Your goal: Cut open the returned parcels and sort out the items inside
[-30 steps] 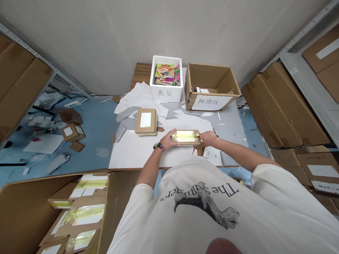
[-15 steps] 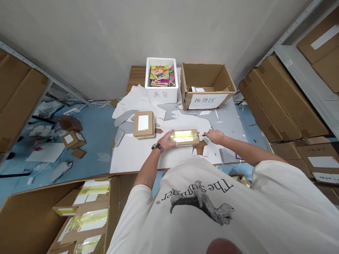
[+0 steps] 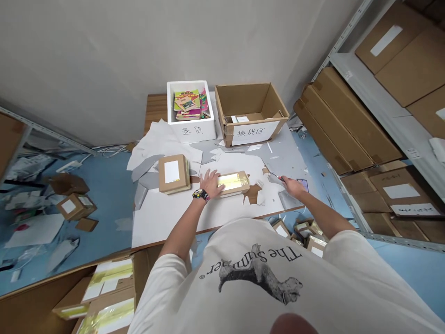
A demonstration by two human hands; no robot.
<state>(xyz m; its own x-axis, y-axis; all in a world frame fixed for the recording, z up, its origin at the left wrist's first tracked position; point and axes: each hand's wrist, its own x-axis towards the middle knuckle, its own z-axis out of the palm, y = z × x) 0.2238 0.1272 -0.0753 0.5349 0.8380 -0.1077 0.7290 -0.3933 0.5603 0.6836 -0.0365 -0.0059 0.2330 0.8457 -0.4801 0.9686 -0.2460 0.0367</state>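
My left hand (image 3: 211, 183) rests with its fingers spread on the left end of a long brown carton (image 3: 233, 183) with yellow tape and a white label. Near the table's right side, my right hand (image 3: 292, 186) is closed round the handle of a thin cutter (image 3: 277, 176) with a red part, its blade pointing up and left, apart from the carton. A squarer brown box (image 3: 173, 173) with a white label sits left of my left hand.
Behind stand a white foam box (image 3: 194, 131) of books and an open carton (image 3: 255, 133). A phone (image 3: 303, 185) lies at the right edge of the table (image 3: 163, 227). Boxes fill the right shelf (image 3: 373, 93); a large carton of parcels stands at lower left.
My right hand has moved away from the carton's right end with the cutter. My left hand has opened from the carton's end and now lies on it. The view has shifted right.
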